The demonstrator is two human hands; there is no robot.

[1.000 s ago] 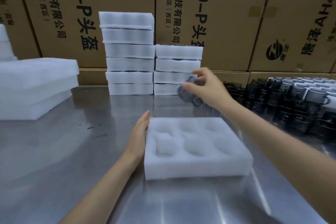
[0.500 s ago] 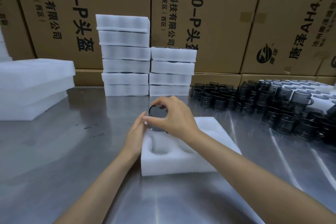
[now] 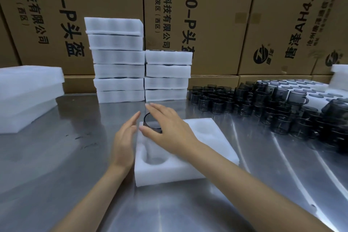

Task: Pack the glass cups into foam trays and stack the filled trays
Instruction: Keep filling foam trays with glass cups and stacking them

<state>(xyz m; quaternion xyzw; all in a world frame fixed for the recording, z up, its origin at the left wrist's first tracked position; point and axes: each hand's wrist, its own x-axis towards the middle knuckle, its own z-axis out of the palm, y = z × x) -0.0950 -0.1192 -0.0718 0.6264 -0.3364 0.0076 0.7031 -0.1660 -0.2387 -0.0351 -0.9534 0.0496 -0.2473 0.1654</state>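
Cardboard cartons [image 3: 197,24] back a steel table [image 3: 56,165] where a dark glass cup [image 3: 150,123] is seated in the foam tray [image 3: 212,149] pocket at ten o'clock. The right hand [image 3: 169,132] is spread flat over its rim; the left hand [image 3: 124,141], fingers straight, is pressed against the tray's edge. Even downward pressure is advised.

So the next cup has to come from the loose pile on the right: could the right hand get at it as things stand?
Probably yes. The right hand is open over the cup in the foam tray, and bare table lies between it and the pile of cups.

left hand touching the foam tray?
Touching. Head view: the left hand lies with straight fingers flat against the left side wall of the foam tray, no gap visible between palm and foam.
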